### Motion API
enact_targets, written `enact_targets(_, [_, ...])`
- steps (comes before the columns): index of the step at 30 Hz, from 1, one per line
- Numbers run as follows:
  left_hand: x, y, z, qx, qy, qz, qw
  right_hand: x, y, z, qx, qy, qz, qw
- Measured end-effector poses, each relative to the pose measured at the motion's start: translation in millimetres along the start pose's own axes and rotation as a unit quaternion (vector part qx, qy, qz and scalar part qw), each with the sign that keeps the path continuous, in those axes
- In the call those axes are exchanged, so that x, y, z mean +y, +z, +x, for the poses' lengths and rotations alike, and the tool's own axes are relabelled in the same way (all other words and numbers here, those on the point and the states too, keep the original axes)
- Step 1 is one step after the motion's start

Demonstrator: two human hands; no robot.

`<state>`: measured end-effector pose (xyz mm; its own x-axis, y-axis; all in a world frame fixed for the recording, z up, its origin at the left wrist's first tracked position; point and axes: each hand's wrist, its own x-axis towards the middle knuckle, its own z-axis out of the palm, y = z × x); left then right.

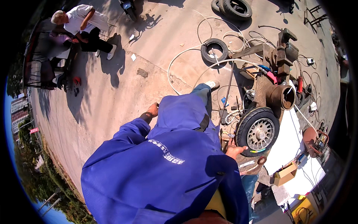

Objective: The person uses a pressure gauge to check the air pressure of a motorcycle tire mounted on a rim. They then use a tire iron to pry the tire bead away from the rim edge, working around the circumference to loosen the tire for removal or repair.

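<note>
A small wheel [276, 131] with a black tyre and a pale, many-holed rim stands on the cluttered work stand to my right. At the tyre's lower left edge is my right hand [235, 150], its thumb laid against the sidewall and its other fingers at the edge, partly hidden. My left hand [152, 109] hangs beside my left thigh, away from the wheel. Its fingers are too small and partly hidden to read. Just beyond the wheel sits a rusty, hollow metal drum [274, 96].
A bench vice [286, 56] stands beyond the drum. Pale hose [175, 61] loops over the concrete around a loose tyre [204, 56]; stacked tyres [238, 15] lie farther off. A cardboard box [286, 174] rests on a white sheet [287, 143]. Another person [80, 22] is at far left beside a cart.
</note>
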<state>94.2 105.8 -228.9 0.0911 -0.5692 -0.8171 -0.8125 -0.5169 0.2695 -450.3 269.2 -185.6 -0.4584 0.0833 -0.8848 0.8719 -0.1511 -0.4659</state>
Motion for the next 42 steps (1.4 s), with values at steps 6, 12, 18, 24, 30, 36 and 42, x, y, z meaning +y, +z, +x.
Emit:
enact_targets(6, [-142,63,-50,-0.051,-0.046,0.01,0.998,-12,1,14,0.036,0.027,-0.015,0.999])
enact_targets(12, [-141,34,-51,0.009,-0.03,0.034,0.999,-2,-2,13,-0.02,0.011,-0.027,0.999])
enact_targets(18, [-125,-34,-16,0.075,-0.027,-0.034,0.996,-5,-6,29,0.006,0.025,-0.023,0.999])
enact_targets(24, [-168,-86,-18,0.117,-0.056,-0.068,0.989,7,-19,6,-0.048,-0.034,-0.07,0.996])
enact_targets(30, [-310,-106,-17,0.085,-0.11,-0.071,0.988,109,-75,21,-0.058,-0.039,-0.145,0.987])
enact_targets(36, [-394,-141,-12,0.114,-0.143,-0.129,0.975,225,-100,31,-0.111,0.035,-0.282,0.952])
enact_targets(42, [-427,-211,1,0.202,-0.144,-0.201,0.948,325,27,-106,-0.061,-0.021,-0.384,0.921])
